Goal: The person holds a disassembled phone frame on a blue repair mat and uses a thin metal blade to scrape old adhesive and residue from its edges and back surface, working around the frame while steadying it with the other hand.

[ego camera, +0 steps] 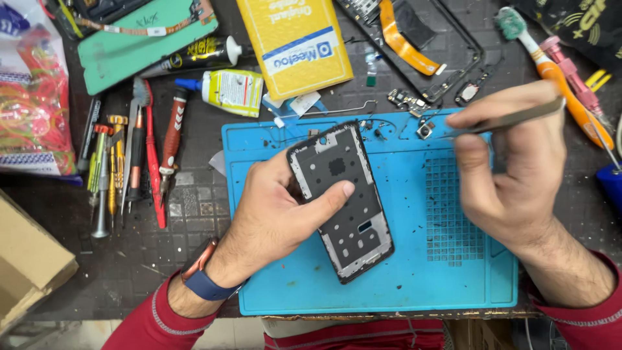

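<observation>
A: Here we are over the tabletop (194,214). The left hand (272,214) is clamped on a stripped phone frame (343,201), thumb across its inner face, holding it tilted just above the blue work mat (389,285).

B: And the right hand (512,175) is pinched shut on a pair of tweezers (512,120), tips pointing at a small camera module (425,131) at the mat's top edge. I can't tell whether the tips actually touch it.

A: How far along, would you say?

B: Well into the teardown, I'd judge. The frame looks bare inside, only cutouts and metal. Loose bits lie above the mat: a small circuit board (407,100), and a second phone frame (427,45) with an orange flex cable (405,39) still in it. What's left I can't read from here.

A: Give me counts.

B: Two hands, two frames, one pair of tweezers, one mat. One yellow box (295,45), one white glue bottle (227,91), one black tube (194,57), one toothbrush (538,48).

A: And the screwdrivers (129,162) on the left?

B: A packed row, roughly half a dozen tools; they overlap too much for an exact count.
</observation>
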Demonstrator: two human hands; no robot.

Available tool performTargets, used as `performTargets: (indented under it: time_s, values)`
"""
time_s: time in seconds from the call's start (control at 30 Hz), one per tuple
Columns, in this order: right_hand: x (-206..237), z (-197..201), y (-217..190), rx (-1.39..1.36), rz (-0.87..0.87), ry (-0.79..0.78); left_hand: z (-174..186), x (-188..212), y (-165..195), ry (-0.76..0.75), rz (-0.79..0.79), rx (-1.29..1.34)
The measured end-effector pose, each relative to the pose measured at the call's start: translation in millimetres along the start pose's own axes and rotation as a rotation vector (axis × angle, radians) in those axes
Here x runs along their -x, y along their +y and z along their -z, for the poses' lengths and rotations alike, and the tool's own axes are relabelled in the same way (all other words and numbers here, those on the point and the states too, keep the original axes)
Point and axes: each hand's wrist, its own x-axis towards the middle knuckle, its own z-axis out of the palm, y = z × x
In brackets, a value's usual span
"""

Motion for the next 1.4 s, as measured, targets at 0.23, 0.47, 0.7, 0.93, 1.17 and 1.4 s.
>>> performTargets:
  time_s: [0.23, 0.47, 0.7, 0.93, 1.17, 1.4]
  values:
    - [-1.6, 1.1, -7.7, -0.542, -0.113, -0.048, -2.5, 0.4, 3.2, -0.113, -0.02, -0.064]
    - [3.2, -3.6, 2.6, -0.661, -0.117, -0.088, 4.6, 1.2, -4.2, -0.114, -0.126, -0.279]
    - [11.3, -7.5, 9.4, -0.729, -0.251, -0.135, -9.9, -5.4, -6.1, -0.109, -0.088, -0.327]
    - [10.5, -1.9, 17.1, -0.742, -0.25, -0.119, -23.7, -20.2, -4.8, -0.079, -0.138, -0.169]
    - [23.1, -5.3, 12.4, -0.811, -0.36, -0.144, -16.3, -3.2, -20.6, -0.009, -0.307, -0.414]
    - [25.3, -3.5, -1.4, -0.67, -0.467, -0.501, -22.8, 1.8, -9.6, -0.012, -0.653, -0.49]
